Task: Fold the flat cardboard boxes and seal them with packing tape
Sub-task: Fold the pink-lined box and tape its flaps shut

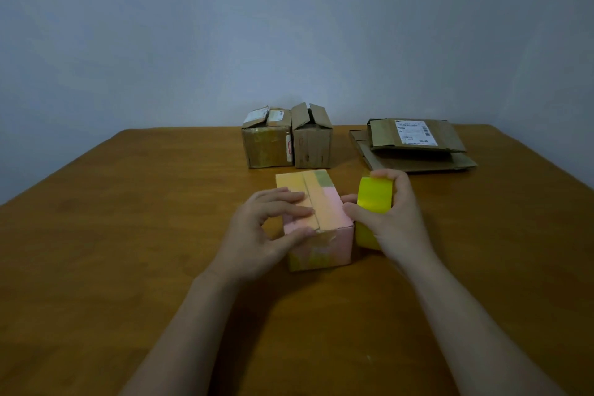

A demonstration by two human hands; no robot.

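A small pink box [328, 244] stands at the middle of the wooden table, its top flaps closed, with a strip of yellowish tape along the seam. My left hand [270, 231] lies on the box's top left side, fingers straight across the flap and thumb against the near edge. My right hand [395, 219] grips a yellow roll of packing tape [374, 194] just to the right of the box, fingers curled over the roll's top.
Two folded brown cardboard boxes [268, 145] [311, 141] stand side by side at the back of the table [128, 235]. A stack of flat cardboard boxes [414, 145], the top one with a white label, lies at the back right. A wall rises behind.
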